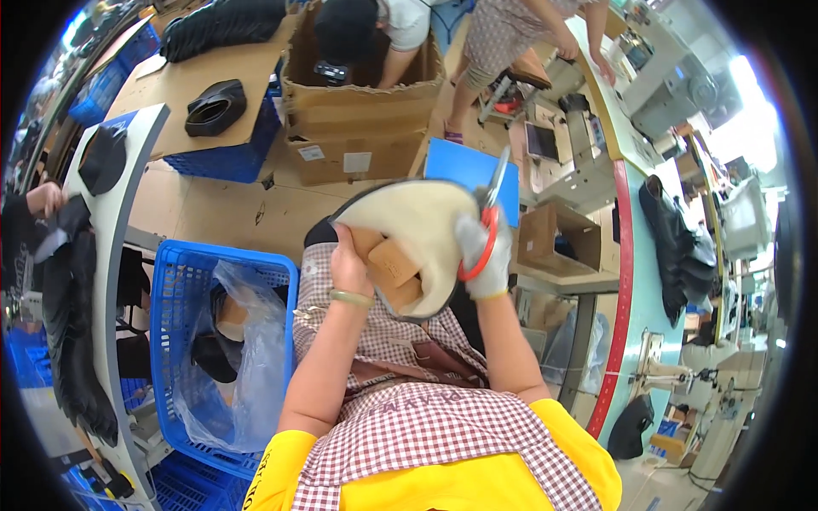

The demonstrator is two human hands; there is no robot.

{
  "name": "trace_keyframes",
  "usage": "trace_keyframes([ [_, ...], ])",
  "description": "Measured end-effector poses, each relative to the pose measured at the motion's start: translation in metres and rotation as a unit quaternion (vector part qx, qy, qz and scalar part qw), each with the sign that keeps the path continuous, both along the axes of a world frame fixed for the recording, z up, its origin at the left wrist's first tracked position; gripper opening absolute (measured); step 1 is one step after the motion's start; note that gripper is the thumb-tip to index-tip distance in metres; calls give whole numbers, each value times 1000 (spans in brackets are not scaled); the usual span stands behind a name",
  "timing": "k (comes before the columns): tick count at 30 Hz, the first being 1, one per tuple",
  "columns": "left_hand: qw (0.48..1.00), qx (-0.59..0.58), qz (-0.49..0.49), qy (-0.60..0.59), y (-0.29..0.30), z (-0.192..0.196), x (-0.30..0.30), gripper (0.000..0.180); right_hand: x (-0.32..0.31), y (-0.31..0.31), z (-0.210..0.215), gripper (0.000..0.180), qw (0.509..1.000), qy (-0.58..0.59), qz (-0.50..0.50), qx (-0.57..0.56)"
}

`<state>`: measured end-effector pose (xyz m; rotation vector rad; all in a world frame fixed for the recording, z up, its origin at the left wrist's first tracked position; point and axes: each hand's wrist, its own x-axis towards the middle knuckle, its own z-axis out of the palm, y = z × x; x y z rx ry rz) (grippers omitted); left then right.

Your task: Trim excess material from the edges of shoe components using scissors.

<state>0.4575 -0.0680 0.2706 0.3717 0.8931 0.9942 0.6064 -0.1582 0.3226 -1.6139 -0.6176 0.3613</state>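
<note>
In front of my lap is a shoe upper (415, 223), cream lining outward, with tan pieces inside and a black edge. My bare left hand (350, 266) grips its left side, the thumb lying along the tan part. A white glove covers my right hand (487, 262), which is closed around a pair of scissors (491, 223) with orange-red handles, blades pointing up and away. The same hand rests against the right side of the upper; its fingertips are partly hidden there.
To my left stands a blue basket (294, 328) with a plastic bag (256, 366) and more uppers. A cardboard box (362, 128), with a person leaning into it, is ahead. Black uppers (677, 247) lie on the bench (635, 341) at right. Another person stands far right.
</note>
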Motion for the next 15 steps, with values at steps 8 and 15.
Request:
trace_keyframes([
  [8, 962, -50, -265, -34, -5, -26, -12, 30, 90, -31, -57, 51, 986, -65, -79, -133],
  [15, 810, 272, -453, 256, -67, -11, -26, 23, 89, -37, -47, 56, 929, -151, -44, -335],
])
